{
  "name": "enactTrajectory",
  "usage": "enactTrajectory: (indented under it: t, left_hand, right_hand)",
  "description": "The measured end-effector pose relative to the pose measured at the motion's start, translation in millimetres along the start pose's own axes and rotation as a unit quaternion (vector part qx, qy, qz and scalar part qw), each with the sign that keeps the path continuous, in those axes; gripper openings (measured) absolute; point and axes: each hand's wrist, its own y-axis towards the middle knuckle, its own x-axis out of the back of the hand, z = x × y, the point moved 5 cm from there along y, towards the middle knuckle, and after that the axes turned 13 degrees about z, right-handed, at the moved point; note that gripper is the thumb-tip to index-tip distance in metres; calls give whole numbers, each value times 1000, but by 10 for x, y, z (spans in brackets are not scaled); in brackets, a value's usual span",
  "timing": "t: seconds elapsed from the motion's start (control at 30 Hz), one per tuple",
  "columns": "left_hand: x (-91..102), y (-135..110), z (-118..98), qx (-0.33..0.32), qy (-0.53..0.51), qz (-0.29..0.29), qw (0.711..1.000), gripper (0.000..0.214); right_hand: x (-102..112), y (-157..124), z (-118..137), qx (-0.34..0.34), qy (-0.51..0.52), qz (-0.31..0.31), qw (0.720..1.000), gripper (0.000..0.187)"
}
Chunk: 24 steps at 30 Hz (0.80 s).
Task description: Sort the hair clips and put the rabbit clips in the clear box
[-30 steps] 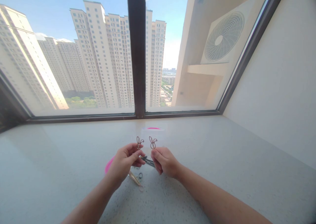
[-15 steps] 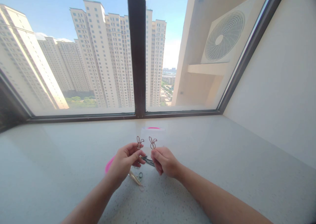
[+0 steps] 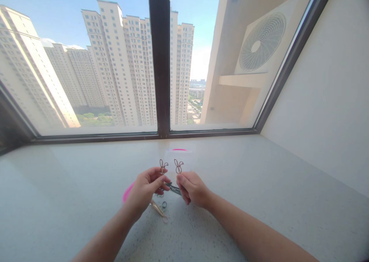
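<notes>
Holding two rabbit-shaped clips side by side, we pinch the left clip (image 3: pixel 163 165) between thumb and forefinger of our left hand (image 3: pixel 145 191) and the right clip (image 3: pixel 178 166) likewise in our right hand (image 3: pixel 191 189). Both stand upright, ears up, just apart, above the sill (image 3: pixel 259 185); loose clips (image 3: pixel 158 209) lie beneath our hands.

Bare left grip (image 3: pixel 145 191), right grip (image 3: pixel 192 189), forearms (image 3: pixel 248 235)
</notes>
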Motion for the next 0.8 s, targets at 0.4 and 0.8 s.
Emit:
enactTrajectory:
  t: [0.4,0.8]
  left_hand:
    - [-8,0,-11,5,6,-9,1000,39]
    - [-47,22,67,-15,24,47,998,27]
  right_hand:
    - [13,-15,36,22,-12,-18,1000,46]
    - [-131,-66,27,-7,-42,91,995,48]
